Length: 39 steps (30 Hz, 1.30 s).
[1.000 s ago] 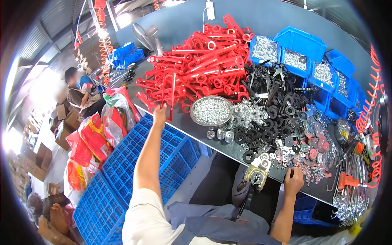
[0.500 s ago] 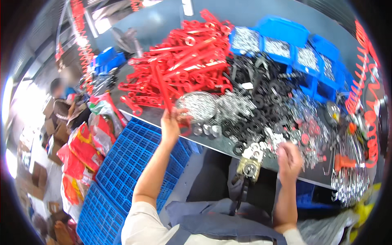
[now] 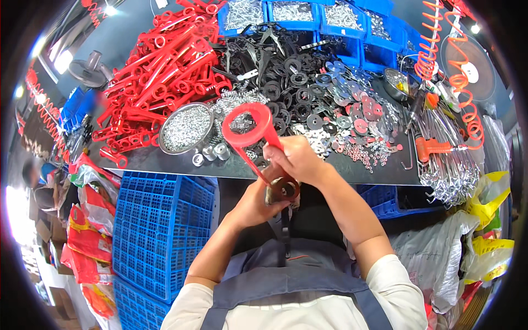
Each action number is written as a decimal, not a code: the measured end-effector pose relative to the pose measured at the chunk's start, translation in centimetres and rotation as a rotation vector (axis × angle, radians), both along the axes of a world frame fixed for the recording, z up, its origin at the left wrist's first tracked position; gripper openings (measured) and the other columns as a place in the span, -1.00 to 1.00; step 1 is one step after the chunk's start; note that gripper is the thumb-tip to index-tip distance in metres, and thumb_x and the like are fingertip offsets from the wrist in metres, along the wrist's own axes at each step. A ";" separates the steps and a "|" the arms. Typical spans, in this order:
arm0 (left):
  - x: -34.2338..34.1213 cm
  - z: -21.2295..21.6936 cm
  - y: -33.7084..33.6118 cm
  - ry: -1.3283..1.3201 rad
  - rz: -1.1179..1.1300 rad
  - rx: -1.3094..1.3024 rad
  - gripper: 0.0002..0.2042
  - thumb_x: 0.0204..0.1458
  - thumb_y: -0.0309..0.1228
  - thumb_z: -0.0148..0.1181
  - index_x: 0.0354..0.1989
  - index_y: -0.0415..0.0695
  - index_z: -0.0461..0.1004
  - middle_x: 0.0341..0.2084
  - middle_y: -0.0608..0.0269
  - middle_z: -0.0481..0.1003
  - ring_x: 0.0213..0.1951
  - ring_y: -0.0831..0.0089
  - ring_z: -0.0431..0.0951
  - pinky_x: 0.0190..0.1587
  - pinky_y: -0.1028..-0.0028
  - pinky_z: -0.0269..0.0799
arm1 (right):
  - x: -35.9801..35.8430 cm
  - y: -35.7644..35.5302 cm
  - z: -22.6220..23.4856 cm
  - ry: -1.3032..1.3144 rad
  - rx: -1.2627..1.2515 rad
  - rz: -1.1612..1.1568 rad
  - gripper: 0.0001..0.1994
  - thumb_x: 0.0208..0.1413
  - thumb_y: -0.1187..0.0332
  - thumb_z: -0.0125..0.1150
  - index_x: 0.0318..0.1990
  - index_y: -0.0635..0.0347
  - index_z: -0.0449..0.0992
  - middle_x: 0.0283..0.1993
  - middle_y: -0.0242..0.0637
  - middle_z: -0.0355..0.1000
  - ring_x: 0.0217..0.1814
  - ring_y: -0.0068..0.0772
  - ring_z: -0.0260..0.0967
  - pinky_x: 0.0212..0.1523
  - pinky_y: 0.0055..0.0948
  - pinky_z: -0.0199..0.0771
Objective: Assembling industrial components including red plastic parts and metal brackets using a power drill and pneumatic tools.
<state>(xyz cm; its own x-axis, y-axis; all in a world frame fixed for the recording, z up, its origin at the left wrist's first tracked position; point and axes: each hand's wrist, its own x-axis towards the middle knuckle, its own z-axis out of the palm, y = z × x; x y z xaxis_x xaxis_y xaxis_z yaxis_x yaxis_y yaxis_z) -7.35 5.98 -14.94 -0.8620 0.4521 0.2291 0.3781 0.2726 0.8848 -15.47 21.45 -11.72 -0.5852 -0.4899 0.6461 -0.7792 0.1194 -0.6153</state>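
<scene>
holding one red handle (image 3: pixel 254 132) over the near table edge, your right hand (image 3: pixel 297 160) is clenched around its shaft, just below the ring end, which stands up toward the bowl. your left hand (image 3: pixel 257 199) is closed underneath, gripping the lower end of the handle together with one small metal fixture (image 3: pixel 282 190) that carries a dark round part; the two hands touch each other there, right above your lap.

just beyond the ring sits one round steel bowl (image 3: pixel 186 127) full of small silvery screws, and beside it three short metal sleeves (image 3: pixel 212 152) stand on the grey table (image 3: pixel 165 162). behind the bowl lies a big heap of red handles (image 3: pixel 165 71), too many to count. to the right of that heap spreads a pile of black washers (image 3: pixel 286 82), then a scatter of grey and red discs (image 3: pixel 357 118), also beyond counting.

along the far edge you have four blue bins (image 3: pixel 291 14) of silvery fasteners in view. at your right, one bundle of steel rods (image 3: pixel 448 159) hangs off the table, with one orange-handled tool (image 3: pixel 432 147) on it and two orange coiled hoses (image 3: pixel 440 49) above.

at your left, blue crates (image 3: pixel 159 231) are stacked by your knee, with red bags (image 3: pixel 82 231) beside them. a second person (image 3: pixel 33 181) sits at the far left.
</scene>
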 end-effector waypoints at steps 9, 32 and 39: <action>0.3 -3.6 -0.3 -0.087 0.145 -0.020 -0.32 -0.19 -0.57 0.39 0.20 -0.15 0.25 -0.02 0.13 0.44 -0.01 0.33 0.48 0.01 0.40 0.40 | 6.0 1.6 -4.2 0.284 -0.303 -0.471 -0.81 -0.05 0.55 0.20 -0.24 0.34 0.40 -0.47 -0.13 0.44 -0.52 -0.16 0.39 -0.50 -0.31 0.40; 0.9 -4.3 0.6 0.178 0.251 0.032 -0.29 -0.35 -0.57 0.49 0.08 -0.22 0.27 -0.16 0.07 0.46 -0.17 0.29 0.51 -0.16 0.36 0.48 | 12.1 -0.8 -8.1 -0.083 -0.280 0.209 -0.98 -0.16 0.54 0.13 -0.53 0.28 0.48 -0.60 -0.27 0.29 -0.56 -0.24 0.25 -0.47 -0.32 0.25; 1.7 -7.0 1.2 0.290 0.471 0.053 -0.42 -0.41 -0.43 0.54 -0.12 -0.17 0.41 -0.17 0.03 0.46 -0.12 0.02 0.45 -0.09 0.23 0.38 | 10.7 0.7 -6.7 -0.227 -0.388 0.172 -0.95 -0.13 0.60 0.21 -0.50 0.26 0.49 -0.54 -0.26 0.38 -0.54 -0.33 0.30 -0.40 -0.42 0.36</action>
